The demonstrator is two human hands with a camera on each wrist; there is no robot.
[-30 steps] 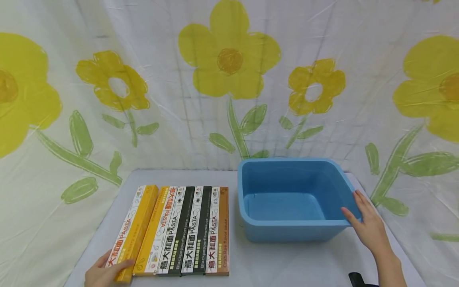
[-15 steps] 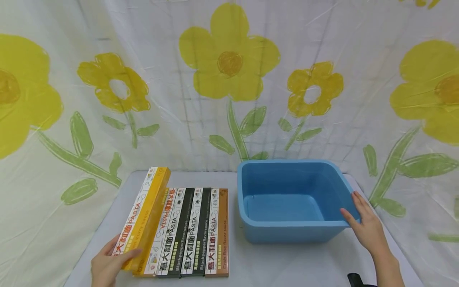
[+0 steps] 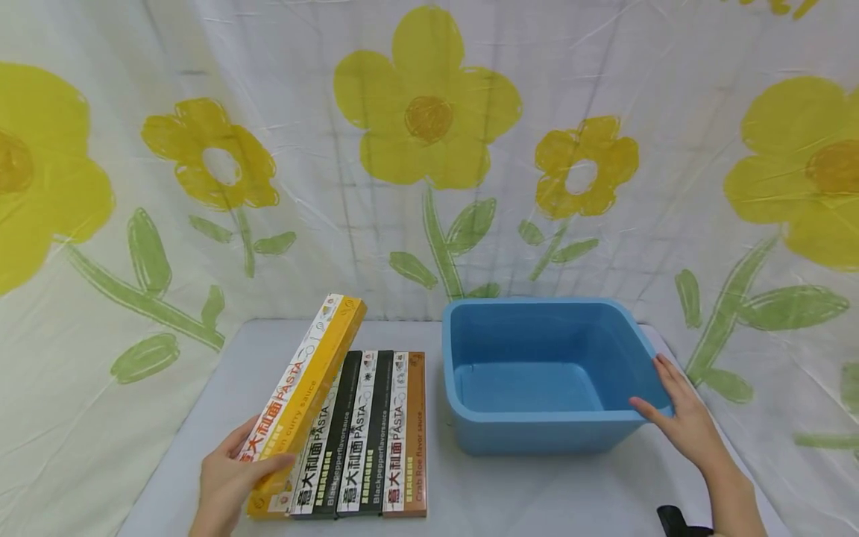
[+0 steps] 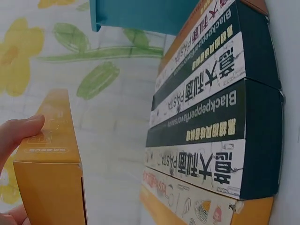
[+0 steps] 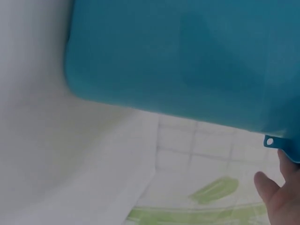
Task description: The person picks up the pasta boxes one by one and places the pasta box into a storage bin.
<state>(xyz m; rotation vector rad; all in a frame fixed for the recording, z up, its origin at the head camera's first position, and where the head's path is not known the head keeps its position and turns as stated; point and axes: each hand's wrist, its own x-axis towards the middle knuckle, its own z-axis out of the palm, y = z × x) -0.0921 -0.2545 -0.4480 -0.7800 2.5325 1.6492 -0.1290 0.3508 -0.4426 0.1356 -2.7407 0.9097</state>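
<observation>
My left hand [image 3: 231, 470] grips the near end of a yellow curry-sauce pasta box [image 3: 312, 380], thumb on one side and fingers on the other. The box is raised above the row and tilted, its far end up; the left wrist view shows its yellow side. Below it, a second yellow pasta box [image 4: 255, 213] lies on the table, mostly covered in the head view. My right hand [image 3: 691, 429] rests at the near right corner of a blue plastic basin [image 3: 546, 432], fingers fairly straight along the rim. Nothing is seen inside the basin.
Beside the yellow box lie two black-pepper pasta boxes [image 3: 359, 447] and a brown crab-roe box [image 3: 416, 440], side by side on the white table [image 3: 510, 492]. A black object [image 3: 674, 522] sits at the front edge. A flowered curtain [image 3: 315, 246] hangs behind.
My left hand has lifted the yellow pasta box off the table and carried it to the right, over the neighbouring boxes. The right hand stays at the basin's rim.
</observation>
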